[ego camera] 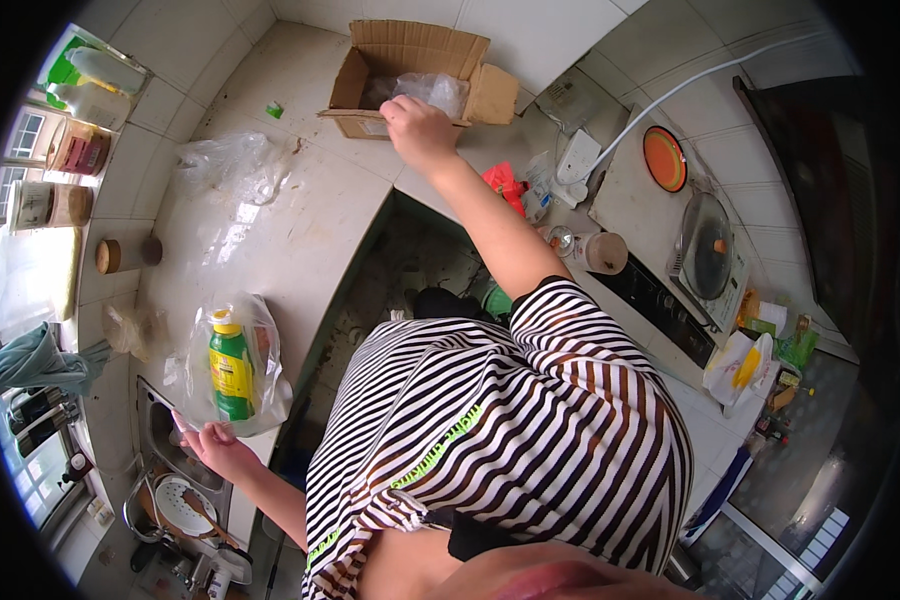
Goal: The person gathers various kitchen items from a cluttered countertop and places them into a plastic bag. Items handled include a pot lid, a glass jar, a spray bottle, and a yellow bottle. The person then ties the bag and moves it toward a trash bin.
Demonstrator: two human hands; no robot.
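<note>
My right hand (422,133) is at the front edge of an open cardboard box (360,127), its fingers bent over the front flap. Whether they grip the flap is hidden. Crumpled clear plastic (442,94) lies inside the box. At lower left, my left hand (223,451) is at the near edge of a clear plastic bag (270,375), with one finger stretched out. I cannot tell whether it pinches the bag. In that bag lies a green bottle (231,367) with a yellow cap and a yellow label bearing writing.
More clear plastic (232,166) lies on the white countertop (307,172). A sink (169,420) and a white strainer (184,504) are at lower left. To the right are a power strip (579,161), jars (600,251) and a lidded pan (701,247). Jars (79,148) line the windowsill.
</note>
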